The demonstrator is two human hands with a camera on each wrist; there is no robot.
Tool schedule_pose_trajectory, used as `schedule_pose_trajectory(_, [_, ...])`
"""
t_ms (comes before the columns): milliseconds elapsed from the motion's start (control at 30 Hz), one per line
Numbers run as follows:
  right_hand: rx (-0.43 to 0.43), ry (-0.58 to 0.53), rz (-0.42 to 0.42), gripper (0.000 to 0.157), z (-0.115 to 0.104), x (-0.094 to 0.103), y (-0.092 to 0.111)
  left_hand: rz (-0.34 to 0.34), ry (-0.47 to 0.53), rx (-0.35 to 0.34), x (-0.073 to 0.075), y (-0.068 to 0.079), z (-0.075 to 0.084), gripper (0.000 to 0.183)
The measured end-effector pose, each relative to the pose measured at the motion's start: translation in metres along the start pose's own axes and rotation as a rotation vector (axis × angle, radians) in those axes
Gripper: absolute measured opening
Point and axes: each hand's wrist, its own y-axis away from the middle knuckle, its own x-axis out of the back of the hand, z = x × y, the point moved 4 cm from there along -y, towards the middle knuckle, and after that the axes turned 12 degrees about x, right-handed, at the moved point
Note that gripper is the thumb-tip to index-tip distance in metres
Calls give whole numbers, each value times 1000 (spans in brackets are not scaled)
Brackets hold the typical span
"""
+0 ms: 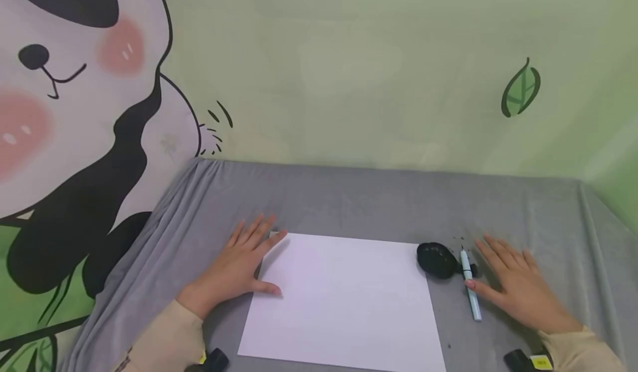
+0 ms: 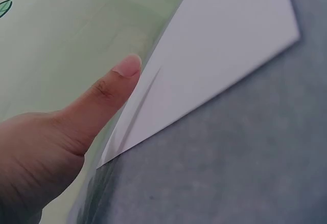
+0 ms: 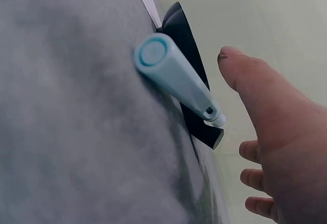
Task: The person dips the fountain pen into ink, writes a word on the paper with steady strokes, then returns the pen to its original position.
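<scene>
Lying blank, white sheet (image 1: 344,300) between hands; left hand (image 1: 237,269) spread over its left edge, right hand (image 1: 520,288) spread beside pen (image 1: 474,305), neither holding anything; work seems barely begun.

sleeves (image 1: 166,336): 2, beige | dark marking (image 1: 123,360): left sleeve | wrist units (image 1: 518,361): 2, black | yellow patches (image 1: 541,362): 2

A pale green wall (image 1: 359,84) bears a black-and-white painted panda (image 1: 94,134) and a black-outlined green leaf (image 1: 521,91); grey cloth (image 1: 339,200) spreads below.
</scene>
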Motion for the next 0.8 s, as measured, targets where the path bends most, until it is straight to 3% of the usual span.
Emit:
schedule_pose_trajectory(300, [3, -4, 27, 83, -1, -2, 0, 19, 15, -23, 1, 0, 0, 107])
schedule_pose_trajectory(533, [-2, -3, 32, 83, -3, -1, 2, 82, 30, -59, -3, 1, -1, 102])
schedule_pose_trajectory(800, [33, 8, 137, 74, -6, 5, -2, 152, 77, -60, -4, 0, -3, 90])
